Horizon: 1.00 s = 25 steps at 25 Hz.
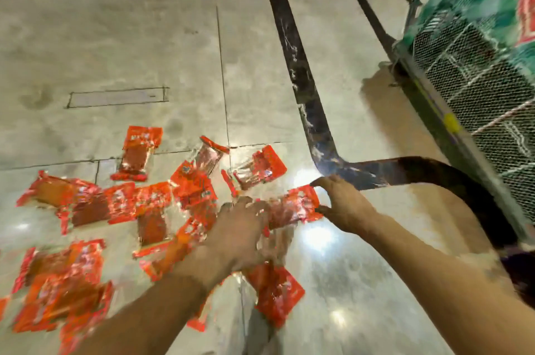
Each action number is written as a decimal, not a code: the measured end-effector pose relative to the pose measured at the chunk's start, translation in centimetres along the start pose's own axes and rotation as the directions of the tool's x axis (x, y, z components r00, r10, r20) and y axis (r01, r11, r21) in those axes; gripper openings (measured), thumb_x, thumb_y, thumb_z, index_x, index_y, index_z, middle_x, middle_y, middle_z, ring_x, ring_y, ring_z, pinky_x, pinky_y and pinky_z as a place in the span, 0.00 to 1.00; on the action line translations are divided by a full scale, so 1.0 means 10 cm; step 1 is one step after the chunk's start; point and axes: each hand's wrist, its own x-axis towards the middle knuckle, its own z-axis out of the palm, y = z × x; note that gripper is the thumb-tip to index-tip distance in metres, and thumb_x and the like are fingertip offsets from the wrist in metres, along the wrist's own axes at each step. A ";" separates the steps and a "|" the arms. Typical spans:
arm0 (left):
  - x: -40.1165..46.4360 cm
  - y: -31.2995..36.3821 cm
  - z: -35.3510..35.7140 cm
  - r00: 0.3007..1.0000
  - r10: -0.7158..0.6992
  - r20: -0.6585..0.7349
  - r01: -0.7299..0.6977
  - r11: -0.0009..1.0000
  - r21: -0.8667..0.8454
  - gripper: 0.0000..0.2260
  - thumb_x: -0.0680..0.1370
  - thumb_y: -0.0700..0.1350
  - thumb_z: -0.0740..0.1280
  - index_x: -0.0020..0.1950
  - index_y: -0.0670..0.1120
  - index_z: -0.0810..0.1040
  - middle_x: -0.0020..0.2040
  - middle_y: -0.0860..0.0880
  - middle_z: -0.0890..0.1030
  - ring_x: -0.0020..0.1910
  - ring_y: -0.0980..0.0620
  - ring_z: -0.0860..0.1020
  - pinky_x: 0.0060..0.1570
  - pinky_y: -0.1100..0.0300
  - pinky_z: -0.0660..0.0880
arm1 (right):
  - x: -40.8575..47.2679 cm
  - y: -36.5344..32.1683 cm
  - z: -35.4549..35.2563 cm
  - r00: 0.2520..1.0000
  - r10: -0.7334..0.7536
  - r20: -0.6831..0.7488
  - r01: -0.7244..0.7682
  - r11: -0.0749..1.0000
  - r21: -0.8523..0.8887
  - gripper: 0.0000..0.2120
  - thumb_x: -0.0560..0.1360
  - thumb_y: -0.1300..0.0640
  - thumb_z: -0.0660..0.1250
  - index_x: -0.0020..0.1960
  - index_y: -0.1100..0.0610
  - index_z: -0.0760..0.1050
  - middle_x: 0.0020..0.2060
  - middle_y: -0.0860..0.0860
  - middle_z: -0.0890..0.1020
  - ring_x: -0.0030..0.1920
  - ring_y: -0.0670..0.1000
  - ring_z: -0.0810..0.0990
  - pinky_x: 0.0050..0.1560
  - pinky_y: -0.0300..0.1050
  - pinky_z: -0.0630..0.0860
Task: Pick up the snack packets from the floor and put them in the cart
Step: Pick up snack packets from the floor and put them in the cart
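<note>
Fingers (231, 210) blurred over red packets (295, 205)

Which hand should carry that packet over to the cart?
Right. The right hand already pinches the packet and is on the cart side; the left hand is blurred among other packets.

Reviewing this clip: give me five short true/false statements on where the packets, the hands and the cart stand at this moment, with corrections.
1. Many red snack packets lie scattered on the floor. True.
2. The right hand pinches the end of a red packet. True.
3. The left hand rests on the cart handle. False: it is down among the packets, though blur hides its grip.
4. The mesh cart stands left of the packets. False: it is on the right.
5. The floor is carpeted. False: it is glossy stone tile.
</note>
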 end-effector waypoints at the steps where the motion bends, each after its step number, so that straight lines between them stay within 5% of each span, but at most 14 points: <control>1: 0.18 -0.01 0.36 0.997 0.068 0.032 -0.068 0.998 0.007 0.33 0.73 0.68 0.58 0.72 0.52 0.71 0.74 0.49 0.71 0.72 0.43 0.68 0.64 0.45 0.72 | 0.28 0.08 0.27 1.000 -0.014 0.023 0.014 1.000 -0.019 0.29 0.74 0.51 0.73 0.73 0.50 0.69 0.67 0.56 0.75 0.67 0.59 0.74 0.65 0.49 0.70; 4: 0.57 0.04 1.25 0.957 0.255 0.137 -0.263 0.964 0.041 0.29 0.72 0.57 0.72 0.70 0.50 0.71 0.70 0.47 0.73 0.68 0.42 0.71 0.60 0.45 0.73 | 0.99 0.14 0.91 0.997 -0.061 0.055 0.063 0.997 -0.035 0.34 0.72 0.52 0.74 0.76 0.48 0.66 0.73 0.55 0.71 0.71 0.58 0.72 0.70 0.50 0.71; 7: 0.76 0.00 1.69 0.928 0.334 0.163 -0.349 0.934 0.076 0.31 0.71 0.53 0.75 0.71 0.49 0.69 0.66 0.44 0.73 0.63 0.40 0.72 0.60 0.44 0.72 | 1.45 0.10 1.31 0.986 -0.146 0.075 0.158 0.968 -0.193 0.45 0.70 0.48 0.77 0.80 0.44 0.57 0.79 0.52 0.62 0.77 0.57 0.63 0.74 0.56 0.67; 14: 0.90 0.06 1.82 0.927 0.337 0.166 -0.355 0.930 0.095 0.25 0.75 0.42 0.71 0.70 0.45 0.70 0.61 0.41 0.76 0.59 0.39 0.75 0.59 0.44 0.72 | 1.55 0.09 1.51 0.988 -0.104 0.113 0.134 0.946 -0.297 0.36 0.67 0.43 0.78 0.68 0.53 0.67 0.60 0.56 0.78 0.58 0.59 0.76 0.57 0.52 0.73; 21: 0.87 0.22 1.75 0.948 0.211 0.238 -0.236 0.969 0.078 0.21 0.77 0.38 0.67 0.69 0.41 0.66 0.58 0.39 0.79 0.56 0.35 0.80 0.53 0.45 0.71 | 1.26 0.26 1.73 0.989 0.074 0.132 -0.083 0.994 0.071 0.32 0.67 0.48 0.80 0.61 0.54 0.66 0.55 0.58 0.81 0.53 0.60 0.81 0.50 0.53 0.80; 25: 0.52 0.16 1.30 0.998 0.016 0.060 0.000 0.965 -0.263 0.20 0.82 0.50 0.65 0.71 0.49 0.65 0.65 0.48 0.76 0.61 0.41 0.79 0.54 0.49 0.75 | 0.75 0.42 1.46 0.985 0.168 0.036 -0.168 0.903 0.395 0.18 0.70 0.47 0.78 0.52 0.53 0.75 0.52 0.54 0.84 0.49 0.55 0.82 0.48 0.48 0.77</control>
